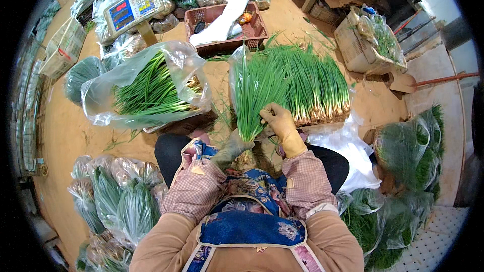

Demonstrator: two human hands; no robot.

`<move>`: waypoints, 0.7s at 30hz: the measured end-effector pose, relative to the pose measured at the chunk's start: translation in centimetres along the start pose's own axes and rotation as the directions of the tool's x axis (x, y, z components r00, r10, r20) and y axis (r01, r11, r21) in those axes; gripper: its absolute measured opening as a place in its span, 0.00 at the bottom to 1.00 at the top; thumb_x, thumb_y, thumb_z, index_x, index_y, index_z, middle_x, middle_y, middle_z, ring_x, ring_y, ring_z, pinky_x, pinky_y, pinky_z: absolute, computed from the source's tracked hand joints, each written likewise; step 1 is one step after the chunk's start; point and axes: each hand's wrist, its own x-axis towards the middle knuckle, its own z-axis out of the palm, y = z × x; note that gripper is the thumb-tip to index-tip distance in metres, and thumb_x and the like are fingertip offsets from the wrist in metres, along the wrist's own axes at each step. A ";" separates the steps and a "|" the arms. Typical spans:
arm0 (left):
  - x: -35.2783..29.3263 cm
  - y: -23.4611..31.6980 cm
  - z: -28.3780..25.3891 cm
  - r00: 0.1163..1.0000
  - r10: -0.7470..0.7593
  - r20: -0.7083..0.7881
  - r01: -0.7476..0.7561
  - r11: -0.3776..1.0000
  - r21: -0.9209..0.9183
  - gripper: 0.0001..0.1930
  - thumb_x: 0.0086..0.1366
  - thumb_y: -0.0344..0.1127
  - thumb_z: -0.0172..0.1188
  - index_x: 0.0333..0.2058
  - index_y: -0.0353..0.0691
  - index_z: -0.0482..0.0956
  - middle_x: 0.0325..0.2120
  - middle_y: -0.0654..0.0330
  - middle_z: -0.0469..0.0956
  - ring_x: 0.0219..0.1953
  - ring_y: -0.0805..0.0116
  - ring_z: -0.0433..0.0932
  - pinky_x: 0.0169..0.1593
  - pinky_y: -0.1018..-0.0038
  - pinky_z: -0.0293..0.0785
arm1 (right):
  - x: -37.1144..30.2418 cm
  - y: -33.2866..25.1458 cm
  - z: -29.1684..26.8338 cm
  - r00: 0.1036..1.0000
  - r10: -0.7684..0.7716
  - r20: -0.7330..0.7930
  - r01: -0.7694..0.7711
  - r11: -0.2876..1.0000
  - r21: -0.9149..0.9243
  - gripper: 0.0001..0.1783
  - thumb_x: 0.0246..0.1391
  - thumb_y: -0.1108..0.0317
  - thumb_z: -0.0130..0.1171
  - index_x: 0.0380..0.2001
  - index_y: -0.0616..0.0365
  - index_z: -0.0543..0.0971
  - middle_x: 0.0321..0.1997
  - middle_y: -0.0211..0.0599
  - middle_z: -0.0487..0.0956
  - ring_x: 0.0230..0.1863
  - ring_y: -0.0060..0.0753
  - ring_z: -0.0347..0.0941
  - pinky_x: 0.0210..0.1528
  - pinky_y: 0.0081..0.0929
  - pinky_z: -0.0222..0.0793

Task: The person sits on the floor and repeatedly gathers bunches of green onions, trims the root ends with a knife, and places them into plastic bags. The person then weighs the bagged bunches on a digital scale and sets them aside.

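My left hand (233,147), in a dull greenish glove, is closed around the lower end of a bunch of thin spring onions (257,88). The leaves of this bunch fan upward, away from me. At the bunch's right side, my right hand (278,121) in a yellow glove has its fingers pinched together on some of the leaves. Just beyond lies a wide row of spring onions (320,83), their pale root ends toward me. To the left, a clear plastic bag (98,95) lies open with more spring onions (151,90) inside.
A scale (133,10) and a maroon crate (227,45) holding a white roll stand at the back. At right are a pale crate (370,45), a shovel (403,83) and white plastic bags (348,153). Bagged greens (123,196) lie at left, more bagged greens (408,146) at right.
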 end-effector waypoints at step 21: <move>-1.8 5.4 -1.9 0.965 0.209 -0.157 -0.176 0.964 0.199 0.26 0.49 0.47 0.59 0.43 0.34 0.69 0.36 0.53 0.74 0.38 0.63 0.73 0.43 0.72 0.68 | -8.5 2.8 -1.9 0.969 -0.079 0.233 -0.016 0.924 0.382 0.48 0.38 0.71 0.65 0.60 0.58 0.48 0.55 0.40 0.61 0.53 0.29 0.58 0.53 0.23 0.55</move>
